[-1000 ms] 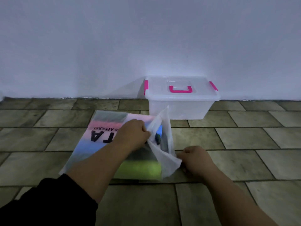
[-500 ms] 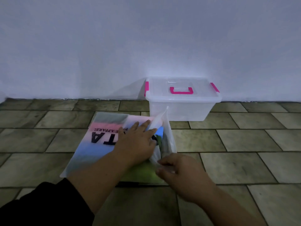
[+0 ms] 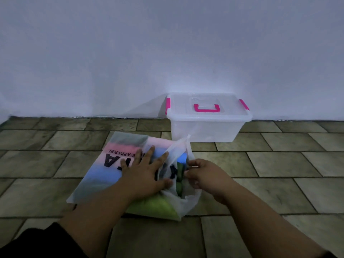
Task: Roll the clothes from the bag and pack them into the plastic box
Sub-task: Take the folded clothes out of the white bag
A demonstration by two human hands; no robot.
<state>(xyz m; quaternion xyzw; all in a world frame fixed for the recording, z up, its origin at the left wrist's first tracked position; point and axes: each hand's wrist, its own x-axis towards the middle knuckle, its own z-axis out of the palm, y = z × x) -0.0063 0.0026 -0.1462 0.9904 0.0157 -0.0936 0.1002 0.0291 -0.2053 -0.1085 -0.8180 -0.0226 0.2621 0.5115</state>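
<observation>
Left hand (image 3: 143, 172) has gone from a fist to flat, fingers spread, pinning the bag (image 3: 96, 175) on the floor (image 3: 279, 164), lower centre. Right hand (image 3: 204, 175) has moved up to the bag mouth, fingers curled on its edge. Extraction looks imminent. Clothes (image 3: 179, 172) all inside; plastic box (image 3: 204, 131) right of centre, lidded.

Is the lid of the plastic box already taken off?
No, the lid sits on the plastic box, with its pink handle lying flat on top.

wall (image 3: 130, 43): plain white | floor (image 3: 288, 164): greenish-brown rectangular tiles, staggered | light: dim, bluish, brightest low on wall
</observation>
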